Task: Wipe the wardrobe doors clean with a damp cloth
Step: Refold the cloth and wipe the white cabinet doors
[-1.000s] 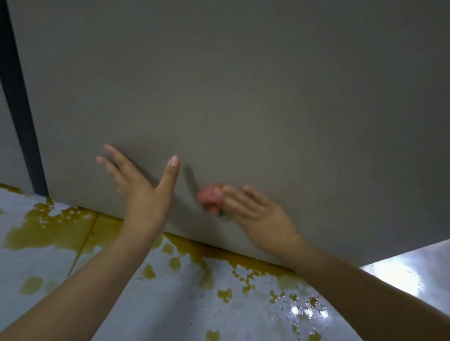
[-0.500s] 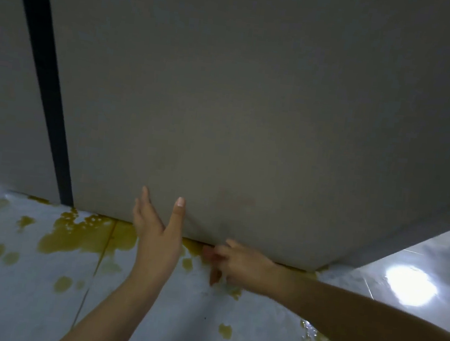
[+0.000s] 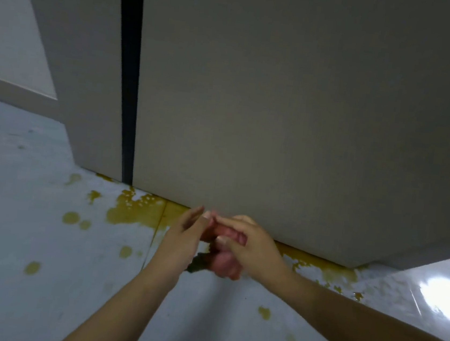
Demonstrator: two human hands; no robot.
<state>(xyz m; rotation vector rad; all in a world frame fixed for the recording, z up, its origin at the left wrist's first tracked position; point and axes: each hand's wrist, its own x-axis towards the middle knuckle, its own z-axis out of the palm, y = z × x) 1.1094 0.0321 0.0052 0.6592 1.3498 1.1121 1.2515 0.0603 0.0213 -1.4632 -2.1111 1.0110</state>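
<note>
Both hands now meet low in front of the flat grey-beige wardrobe door (image 3: 295, 108), off its surface; half a second ago the left palm was flat on the door and the right hand was down at its bottom edge. Right hand (image 3: 254, 246) grips the crumpled pink damp cloth (image 3: 225, 260), fingers curled over the top of it, thumb across the front; the cloth bulges out below and left of that hand, with a dark greenish bit at its lower left edge, blurred. Left hand (image 3: 182, 235) is just left of the cloth, fingers nearly straight and pointing up toward the door, thumb tip touching the cloth's upper part next to the right fingertips; it does not wrap the cloth. A second earlier the cloth was pressed on the door under the right fingers, now it is clear of the door, held over the glossy pale grey tiled floor (image 3: 24, 273). Yellow-brown liquid spill (image 3: 134, 213) lies on the floor left of and behind the hands, running along the door's bottom edge. Dark vertical gap (image 3: 125, 75) between door panels stands up and left of the left hand, more central in view than before.
</note>
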